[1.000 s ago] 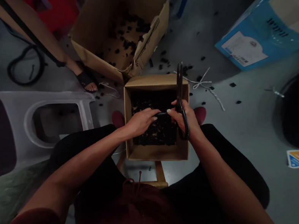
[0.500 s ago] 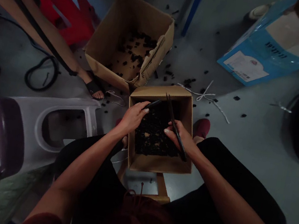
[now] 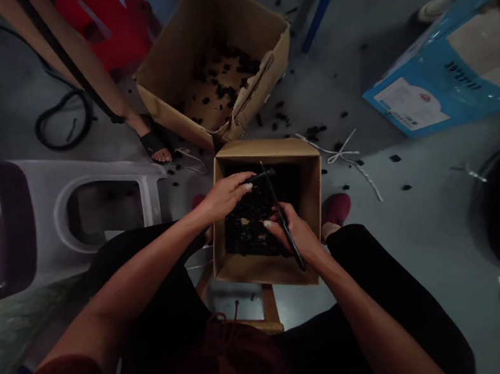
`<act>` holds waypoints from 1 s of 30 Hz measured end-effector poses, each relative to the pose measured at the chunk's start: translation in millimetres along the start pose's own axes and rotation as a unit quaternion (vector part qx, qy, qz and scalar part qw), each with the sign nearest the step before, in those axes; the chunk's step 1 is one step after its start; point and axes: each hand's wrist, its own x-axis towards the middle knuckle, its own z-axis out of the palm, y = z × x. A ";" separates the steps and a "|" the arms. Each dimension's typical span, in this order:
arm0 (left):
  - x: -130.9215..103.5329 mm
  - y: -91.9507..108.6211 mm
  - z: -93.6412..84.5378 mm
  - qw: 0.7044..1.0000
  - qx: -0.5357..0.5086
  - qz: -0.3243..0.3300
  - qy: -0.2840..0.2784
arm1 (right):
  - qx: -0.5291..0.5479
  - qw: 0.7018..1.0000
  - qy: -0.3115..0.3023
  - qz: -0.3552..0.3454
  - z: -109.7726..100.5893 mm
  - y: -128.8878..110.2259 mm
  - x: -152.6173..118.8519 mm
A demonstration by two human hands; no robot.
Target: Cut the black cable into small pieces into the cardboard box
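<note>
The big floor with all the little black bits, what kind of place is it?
Probably a small workshop: scissors in the right hand, black scraps in a torn cardboard box, and more scattered across the floor.

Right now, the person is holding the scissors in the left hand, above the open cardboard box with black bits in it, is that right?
Not quite: the head view shows the scissors in the right hand. The left hand holds a thin black piece. The scissors are indeed above the open cardboard box with black bits in it.
</note>
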 end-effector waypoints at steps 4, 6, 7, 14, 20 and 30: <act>-1.0 1.6 -0.2 0.999 -0.001 0.016 -0.036 | -0.017 1.000 0.002 -0.007 -1.8 -0.3 0.4; -1.6 1.6 -1.0 0.999 -0.003 0.016 -0.051 | -0.030 0.999 0.007 -0.018 -2.3 -0.2 0.1; -1.8 1.4 -1.2 0.998 -0.005 0.014 -0.057 | -0.038 0.999 0.010 -0.024 -2.6 -0.1 0.0; -2.6 -0.5 0.0 0.996 -0.014 0.029 -0.079 | -0.063 0.997 0.028 -0.036 -3.8 -1.0 1.4; -2.7 -3.1 2.1 0.995 0.023 0.036 -0.094 | -0.073 0.997 0.016 -0.009 -2.5 -3.2 -1.6; -6.0 -10.8 14.0 0.963 0.249 0.025 -0.102 | -0.083 0.996 -0.009 0.038 9.7 9.0 -1.3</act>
